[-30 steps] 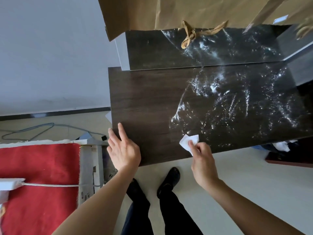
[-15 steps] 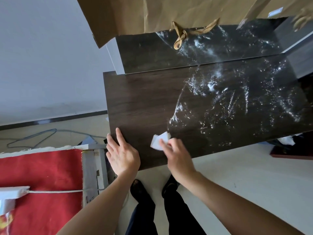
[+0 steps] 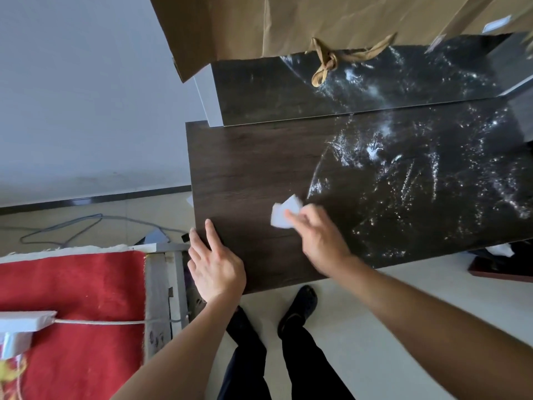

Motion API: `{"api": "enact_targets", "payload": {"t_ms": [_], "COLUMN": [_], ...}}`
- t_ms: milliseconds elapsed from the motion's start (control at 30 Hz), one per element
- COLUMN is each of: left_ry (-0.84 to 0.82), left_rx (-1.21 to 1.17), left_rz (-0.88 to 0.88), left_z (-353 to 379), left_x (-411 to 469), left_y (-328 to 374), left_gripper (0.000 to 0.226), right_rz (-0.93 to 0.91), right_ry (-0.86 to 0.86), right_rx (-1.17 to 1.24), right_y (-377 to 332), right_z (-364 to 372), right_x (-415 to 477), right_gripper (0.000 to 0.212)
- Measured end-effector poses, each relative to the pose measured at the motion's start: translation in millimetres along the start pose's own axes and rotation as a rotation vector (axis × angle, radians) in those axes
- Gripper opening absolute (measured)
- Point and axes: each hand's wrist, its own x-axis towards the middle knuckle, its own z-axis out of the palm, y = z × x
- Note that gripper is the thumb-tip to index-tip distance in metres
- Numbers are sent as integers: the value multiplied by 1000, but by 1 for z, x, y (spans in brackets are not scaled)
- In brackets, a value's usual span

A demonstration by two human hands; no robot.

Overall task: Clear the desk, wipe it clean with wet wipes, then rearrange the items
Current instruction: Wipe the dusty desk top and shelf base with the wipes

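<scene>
You looked straight down at a dark brown wood-grain desk point(image 3: 245, 168) that filled the centre and right of the frame. Your left hand point(image 3: 215, 269) lay flat on the desk's lower left corner, fingers straight and slightly spread, gripping nothing. Your right hand point(image 3: 320, 241), a little blurred, sat just right of it near the desk's lower edge, its fingers curled and pinching a white folded wet wipe point(image 3: 284, 215). The wipe rested against the desk surface at lower centre, on the matte part just left of a glistening wet patch that covered the desk's right half.

Above the desk top ran a raised dark shelf point(image 3: 274, 93), also shiny with moisture toward the right. A brown paper bag point(image 3: 259, 24) with a knotted tan ribbon handle point(image 3: 326, 64) hung across the top of the frame. At lower left lay a red rug point(image 3: 72, 298), with a grey cable point(image 3: 86, 223) looping on the pale floor above it. Your black shoes point(image 3: 300, 307) and dark trousers showed at bottom centre.
</scene>
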Motion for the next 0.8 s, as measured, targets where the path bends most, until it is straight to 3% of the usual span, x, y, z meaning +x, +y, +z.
{"api": "enact_targets", "payload": {"t_ms": [133, 200, 300, 400, 533, 600, 800], "left_ry": [5, 4, 5, 5, 14, 24, 24], "left_rx": [2, 2, 1, 8, 12, 13, -5], "left_rz": [-6, -2, -7, -15, -14, -12, -18], "left_z": [-1, -2, -2, -2, -3, -3, -2], "left_x": [-1, -1, -1, -1, -1, -1, -2], "left_y": [0, 2, 2, 3, 3, 3, 3], "left_gripper": [60, 59, 59, 60, 59, 58, 59], "right_rz": [343, 380, 128, -46, 299, 358, -169], "right_ry": [104, 83, -13, -63, 47, 44, -78], "right_rx": [-177, -184, -96, -56, -196, -206, 15], "right_y": [55, 34, -15, -2, 63, 55, 5], "right_z": [-33, -33, -7, -4, -37, -40, -12], "right_x": [50, 48, 8, 9, 79, 81, -4], "right_gripper": [52, 53, 57, 56, 52, 50, 49]}}
